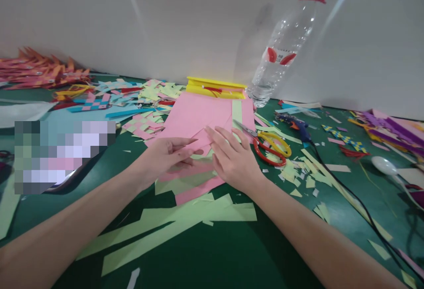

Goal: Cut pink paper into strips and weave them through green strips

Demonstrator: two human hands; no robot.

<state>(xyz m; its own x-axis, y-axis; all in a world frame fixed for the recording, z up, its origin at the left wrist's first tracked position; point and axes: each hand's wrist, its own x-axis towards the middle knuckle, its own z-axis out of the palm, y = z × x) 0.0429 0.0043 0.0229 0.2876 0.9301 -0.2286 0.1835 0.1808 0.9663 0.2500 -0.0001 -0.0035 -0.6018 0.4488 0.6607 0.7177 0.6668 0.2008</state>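
Pale-green paper strips (149, 239) lie nearest on the green table (212, 258); beyond them, the left hand (167, 154) pinches a pink strip (202, 142) between thumb and fingers, the right hand (235, 161) lies flattened, fingers extended, over the pink sheet (198, 112), scissors (256, 140) just beside it, clear bottle (281, 50) farther back.

The location is a paper-craft workstation; building type cannot be determined. Indicators: a green worktop (215, 258) against a pale wall (182, 24), scattered paper strips (198, 214), woven paper pieces (145, 125), scissors (256, 135) and a corded glue gun (300, 129).
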